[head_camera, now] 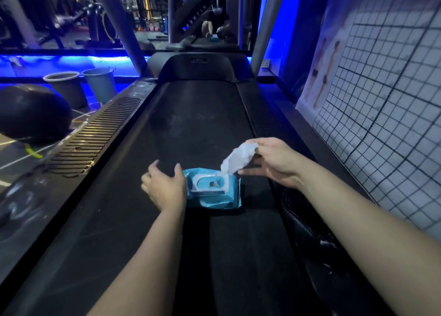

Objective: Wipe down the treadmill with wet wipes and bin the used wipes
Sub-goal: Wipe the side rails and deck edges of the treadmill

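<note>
the two bare forearms came in from the bottom edge, nearest of all, and reached forward over the treadmill (202,115). its dark belt ran straight away from the camera to a black motor hood at the far end. a ribbed side rail (95,136) lay along the belt's left edge. on the right stood a white wall chart (381,105) ruled in a dark grid, with standing body figures printed near its far end. beyond the hood a mirror (152,17) showed gym machines and a crouched person. left of the rail sat a big dark ball (31,113), and behind it, side by side on the floor under a blue light strip, a dark grey bin (65,89) and a paler grey bin (100,84).

the blue pack of wipes (214,196) lay flat on the belt about midway along it, its white flip lid up. the left hand (164,187) lay at the pack's left end, fingers spread and relaxed, gripping nothing. the right hand (274,160) hung just above and right of the pack, thumb and forefinger pinching the top of a white wet wipe (238,158), its other fingers stretched out. the wipe's lower end was at the lid opening.
</note>
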The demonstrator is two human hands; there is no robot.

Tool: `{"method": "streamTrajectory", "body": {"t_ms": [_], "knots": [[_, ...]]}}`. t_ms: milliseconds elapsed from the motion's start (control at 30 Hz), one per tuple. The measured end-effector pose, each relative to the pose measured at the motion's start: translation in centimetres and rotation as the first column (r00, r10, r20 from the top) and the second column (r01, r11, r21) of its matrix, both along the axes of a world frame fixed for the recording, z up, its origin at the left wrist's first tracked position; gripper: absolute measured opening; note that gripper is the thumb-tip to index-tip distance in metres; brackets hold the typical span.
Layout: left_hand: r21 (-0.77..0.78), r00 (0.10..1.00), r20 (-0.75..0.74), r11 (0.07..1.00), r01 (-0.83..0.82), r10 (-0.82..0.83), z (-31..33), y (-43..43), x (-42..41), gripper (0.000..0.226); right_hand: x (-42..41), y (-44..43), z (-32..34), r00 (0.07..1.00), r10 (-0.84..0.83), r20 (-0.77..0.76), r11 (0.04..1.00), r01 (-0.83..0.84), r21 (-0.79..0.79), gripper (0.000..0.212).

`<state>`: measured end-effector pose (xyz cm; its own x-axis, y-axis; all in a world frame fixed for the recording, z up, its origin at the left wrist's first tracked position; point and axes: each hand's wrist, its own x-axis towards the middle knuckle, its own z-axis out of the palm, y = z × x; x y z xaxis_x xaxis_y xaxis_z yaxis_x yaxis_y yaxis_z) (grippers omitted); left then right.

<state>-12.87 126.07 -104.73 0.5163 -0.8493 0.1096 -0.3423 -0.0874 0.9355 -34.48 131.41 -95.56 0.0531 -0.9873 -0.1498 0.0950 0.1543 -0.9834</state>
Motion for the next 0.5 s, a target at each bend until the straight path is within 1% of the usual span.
{"method": "streamTrajectory", "body": {"t_ms": [33,67,100,133,200,267,300,367,400,433,500], "knots": [[-0.104,0.998,0.047,0.993,0.052,-0.047,1.0,0.1,-0.1,0.044,-0.1,0.0,-0.1,1.000,-0.021,0.001,1.000,0.021,0.019,0.015],[-0.229,0.988,0.079,0.962,0.147,-0.132,2.1,0.4,-0.5,0.029,-0.2,0.0,-0.2,0.999,-0.053,-0.009,0.998,0.053,0.037,0.016],[-0.315,0.962,0.105,0.909,0.273,-0.253,3.4,0.8,-1.3,0.016,-0.4,-0.1,-0.3,0.995,-0.100,-0.022,0.993,0.101,0.052,0.017],[-0.349,0.914,0.130,0.845,0.405,-0.385,4.7,1.3,-2.5,0.016,-0.5,-0.3,-0.4,0.987,-0.159,-0.028,0.985,0.161,0.065,0.018],[-0.318,0.779,0.155,0.715,0.622,-0.608,7.2,2.0,-5.0,0.022,-0.6,-0.7,-0.4,0.953,-0.301,0.011,0.950,0.299,0.094,0.019],[-0.258,0.662,0.196,0.614,0.746,-0.723,8.6,2.3,-7.2,0.018,-0.7,-1.0,-0.4,0.918,-0.387,0.086,0.919,0.377,0.113,0.019],[-0.233,0.631,0.204,0.589,0.774,-0.748,8.8,2.2,-8.0,0.016,-0.8,-1.0,-0.3,0.915,-0.385,0.120,0.921,0.373,0.113,0.023],[-0.207,0.621,0.165,0.588,0.782,-0.767,8.4,2.0,-8.7,0.017,-1.2,-0.6,-0.2,0.939,-0.318,0.131,0.948,0.310,0.079,0.032],[-0.206,0.625,0.126,0.596,0.776,-0.770,8.0,1.9,-8.8,0.017,-1.5,-0.4,-0.3,0.957,-0.274,0.099,0.962,0.270,0.048,0.031],[-0.210,0.632,0.084,0.606,0.767,-0.771,7.5,1.8,-8.8,0.017,-1.8,-0.1,-0.5,0.969,-0.238,0.058,0.971,0.237,0.018,0.027],[-0.205,0.650,-0.006,0.637,0.743,-0.760,6.7,1.7,-8.8,0.013,-2.4,0.2,-0.9,0.978,-0.208,0.013,0.978,0.209,-0.027,0.019]]}}
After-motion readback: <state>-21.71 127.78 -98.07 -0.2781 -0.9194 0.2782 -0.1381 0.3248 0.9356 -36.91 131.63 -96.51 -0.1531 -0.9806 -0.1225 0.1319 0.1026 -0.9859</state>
